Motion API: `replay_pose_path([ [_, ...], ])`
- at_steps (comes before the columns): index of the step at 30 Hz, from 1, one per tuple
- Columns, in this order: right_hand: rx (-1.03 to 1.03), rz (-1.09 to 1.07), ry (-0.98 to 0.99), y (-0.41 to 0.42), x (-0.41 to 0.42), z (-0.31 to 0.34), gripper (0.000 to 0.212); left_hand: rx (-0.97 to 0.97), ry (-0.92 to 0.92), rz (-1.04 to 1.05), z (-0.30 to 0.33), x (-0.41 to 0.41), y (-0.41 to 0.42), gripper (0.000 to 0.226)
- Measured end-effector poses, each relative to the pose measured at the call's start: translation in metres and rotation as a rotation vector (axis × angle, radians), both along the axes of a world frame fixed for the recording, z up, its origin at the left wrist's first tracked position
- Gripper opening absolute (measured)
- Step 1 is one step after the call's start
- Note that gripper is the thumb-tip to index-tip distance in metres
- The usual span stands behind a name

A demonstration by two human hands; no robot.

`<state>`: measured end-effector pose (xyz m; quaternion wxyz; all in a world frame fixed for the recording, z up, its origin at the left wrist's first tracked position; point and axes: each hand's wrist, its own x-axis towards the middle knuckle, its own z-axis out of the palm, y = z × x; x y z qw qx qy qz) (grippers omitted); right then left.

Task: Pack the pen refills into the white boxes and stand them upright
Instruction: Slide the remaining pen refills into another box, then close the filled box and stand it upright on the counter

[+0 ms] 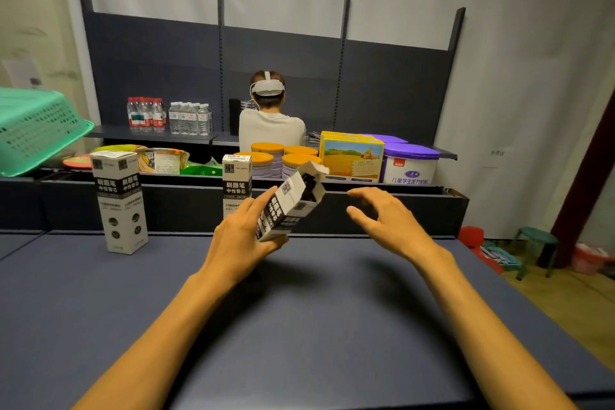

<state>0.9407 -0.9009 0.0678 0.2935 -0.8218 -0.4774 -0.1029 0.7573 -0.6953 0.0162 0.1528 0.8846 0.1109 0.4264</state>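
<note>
My left hand point(238, 236) pinches a tilted, open-topped box point(289, 206) above the counter point(299, 326); my right hand point(382, 220) hovers beside it, grip spread.

Head view looks down, close over table point(332, 326)

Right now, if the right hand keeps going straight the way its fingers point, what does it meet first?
Probably the open top of the tilted box held by the left hand; the right hand points left toward it, though depth is unclear.
</note>
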Motion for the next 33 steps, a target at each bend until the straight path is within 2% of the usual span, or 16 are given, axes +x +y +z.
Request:
replay_pose_path([
  [3, -0.250, -0.111, -0.033, -0.003, 0.004, 0.001, 0.059, -0.119, -0.019, -0.082, 0.003, 0.005, 0.000, 0.083],
  [7, -0.336, -0.163, -0.001, -0.007, 0.006, 0.003, 0.066, -0.266, -0.003, -0.151, 0.012, 0.009, -0.009, 0.082],
  [14, -0.413, -0.207, 0.034, -0.020, 0.029, 0.003, 0.067, -0.324, 0.142, -0.182, 0.024, 0.034, -0.025, 0.072],
  [25, -0.435, -0.197, 0.058, -0.040, 0.067, -0.006, 0.066, -0.463, 0.210, -0.222, 0.025, 0.103, -0.061, 0.066],
  [33, -0.413, -0.197, 0.057, -0.029, 0.082, -0.003, 0.066, -0.509, 0.248, -0.260, 0.025, 0.124, -0.067, 0.069],
])
